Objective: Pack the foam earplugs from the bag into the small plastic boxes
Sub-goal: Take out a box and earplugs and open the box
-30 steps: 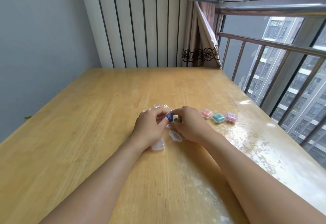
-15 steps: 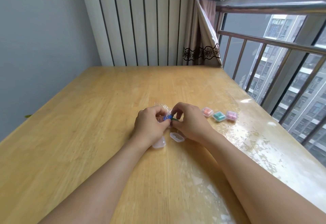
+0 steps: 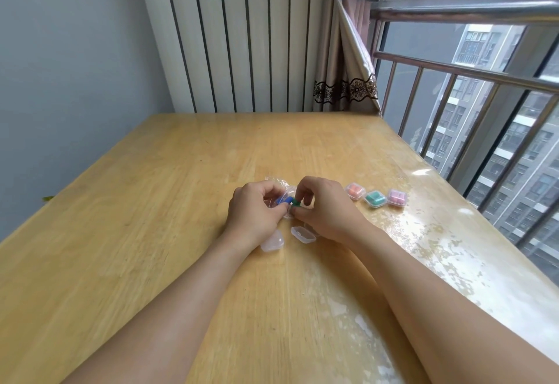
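Three small boxes in the right middle of the frame already look packed and closed: the orange box (image 3: 354,191), the green box (image 3: 375,199) and the pink box (image 3: 396,197) stand in a short row, close to each other, each with coloured foam visible through its clear walls. So I judge that the task is somewhat past the half. What is left seems to be the blue earplug (image 3: 282,200) and the dark green earplug (image 3: 295,202), which are both between the two hands at the centre of the frame.

The left hand (image 3: 252,212) has its fingers curled and pinches the blue earplug, together with the crinkled clear bag (image 3: 276,182), as far as I can see. The right hand (image 3: 325,206) also has curled fingers, and they pinch the dark green earplug. I cannot tell if these plugs are fully out of the bag.

Just below the hands, an open clear box (image 3: 302,233) lies on the surface (image 3: 151,232), and a second clear box (image 3: 272,242) lies beside the left wrist; both seem empty.

The boxes are hard, glossy, square with rounded corners. The earplugs look soft and matte. The bag is thin and wrinkled. The surface is pale wood with a shiny, patchy film on the right side.
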Motion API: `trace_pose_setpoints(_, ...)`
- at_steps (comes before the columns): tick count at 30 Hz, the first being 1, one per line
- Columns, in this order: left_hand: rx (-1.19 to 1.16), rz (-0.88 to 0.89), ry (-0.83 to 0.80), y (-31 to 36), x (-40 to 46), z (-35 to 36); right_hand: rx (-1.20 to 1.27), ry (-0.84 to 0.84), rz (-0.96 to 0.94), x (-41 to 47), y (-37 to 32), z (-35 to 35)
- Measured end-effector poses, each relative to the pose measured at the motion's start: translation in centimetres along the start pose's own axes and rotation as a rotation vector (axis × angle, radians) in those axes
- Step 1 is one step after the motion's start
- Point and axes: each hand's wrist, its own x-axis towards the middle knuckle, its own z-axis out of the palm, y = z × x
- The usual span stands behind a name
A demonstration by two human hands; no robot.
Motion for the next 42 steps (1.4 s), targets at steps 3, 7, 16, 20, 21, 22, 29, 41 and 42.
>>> trace_pose_setpoints(3,0.005,0.0,-0.001,0.1,-0.1,-0.1,-0.017,0.024,-0.046,-0.2,-0.1,0.3)
trace_pose_setpoints(7,-0.006,-0.002,-0.013,0.2,-0.2,-0.2,0.01,0.066,-0.062,-0.1,-0.1,0.6)
trace_pose_setpoints(16,0.007,0.018,0.056,-0.1,0.0,-0.1,0.243,0.17,0.021,-0.2,-0.6,-1.1)
trace_pose_setpoints(20,0.001,0.016,0.048,-0.2,0.2,-0.2,0.572,-0.04,0.15,-0.7,0.1,-3.8)
trace_pose_setpoints(21,-0.006,0.023,0.037,-0.1,0.2,-0.3,0.596,-0.109,0.164,-1.1,0.5,-4.4)
trace_pose_setpoints(22,-0.013,0.031,0.03,0.0,0.1,-0.4,0.583,-0.155,0.158,-1.4,0.7,-4.9)
trace_pose_setpoints(29,-0.01,0.358,-0.14,2.6,-1.2,-3.1,0.592,-0.221,-0.005,-2.3,0.1,-7.3)
trace_pose_setpoints(41,0.106,0.272,-0.467,2.2,-1.8,-2.7,0.162,-0.325,-0.018,-2.5,-0.7,-5.6)
trace_pose_setpoints(42,0.11,0.276,-0.457,2.1,-1.8,-2.5,0.142,-0.334,-0.018,-2.6,-0.8,-5.5)
